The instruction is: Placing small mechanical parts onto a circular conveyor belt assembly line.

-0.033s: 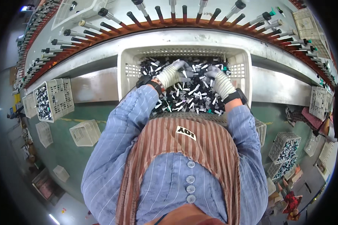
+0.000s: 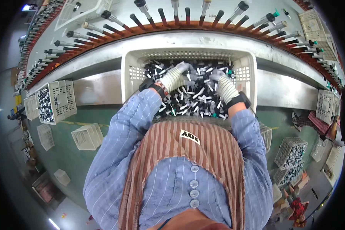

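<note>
A white perforated plastic crate [image 2: 131,86] stands before me, heaped with small black, white and grey plastic pieces [image 2: 195,101], a few with green parts. My left hand [image 2: 175,76], in a striped knitted glove, reaches into the heap. Its fingers are bent together around a small white-tipped plastic piece [image 2: 189,76]. On the heap's right side, my right hand [image 2: 223,83], gloved alike, has its fingertips drawn together and pointing down among the pieces. What those fingers hold, if anything, is hidden. Both wrists carry dark bands.
Beyond the crate, a curved orange-brown rack [image 2: 172,26] holds upright rods, many with capped clear tubes. A metal ledge [image 2: 96,88] runs behind the crate. Filled crates stand at left [image 2: 59,101] and right [image 2: 291,153]. A lighter crate [image 2: 87,136] sits on the green floor.
The view has shifted very slightly. Both hands stay at nearly the same spots in the heap, with the right fingers moved a little.
</note>
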`<state>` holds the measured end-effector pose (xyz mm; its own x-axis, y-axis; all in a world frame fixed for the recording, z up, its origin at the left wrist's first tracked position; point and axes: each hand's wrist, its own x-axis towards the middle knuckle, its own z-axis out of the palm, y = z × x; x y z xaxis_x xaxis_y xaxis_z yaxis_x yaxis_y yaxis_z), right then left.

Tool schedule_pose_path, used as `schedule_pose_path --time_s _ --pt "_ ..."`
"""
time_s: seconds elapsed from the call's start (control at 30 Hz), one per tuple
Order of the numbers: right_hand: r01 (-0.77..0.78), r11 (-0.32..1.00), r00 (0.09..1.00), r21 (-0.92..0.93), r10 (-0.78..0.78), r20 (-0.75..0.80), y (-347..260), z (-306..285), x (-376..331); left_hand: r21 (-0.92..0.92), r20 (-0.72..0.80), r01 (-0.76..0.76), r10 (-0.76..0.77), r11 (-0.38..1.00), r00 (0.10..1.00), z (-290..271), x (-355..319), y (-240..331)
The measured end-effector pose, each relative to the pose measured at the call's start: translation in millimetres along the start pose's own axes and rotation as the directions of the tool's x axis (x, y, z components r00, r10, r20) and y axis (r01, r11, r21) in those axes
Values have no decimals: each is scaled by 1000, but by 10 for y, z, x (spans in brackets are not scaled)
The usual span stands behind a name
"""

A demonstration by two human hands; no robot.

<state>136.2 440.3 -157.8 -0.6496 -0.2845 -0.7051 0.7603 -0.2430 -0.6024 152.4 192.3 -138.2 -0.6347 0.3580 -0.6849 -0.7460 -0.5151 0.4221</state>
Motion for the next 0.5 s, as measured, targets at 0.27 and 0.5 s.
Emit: schedule_pose_path --time_s 0.27,0.5 --pt "-75 996 992 -40 78 97 -203 319 -298 643 207 -720 847 260 490 901 -371 1306" --pt "26 999 987 20 -29 160 -139 409 -289 732 302 -659 949 -173 86 648 135 2427"
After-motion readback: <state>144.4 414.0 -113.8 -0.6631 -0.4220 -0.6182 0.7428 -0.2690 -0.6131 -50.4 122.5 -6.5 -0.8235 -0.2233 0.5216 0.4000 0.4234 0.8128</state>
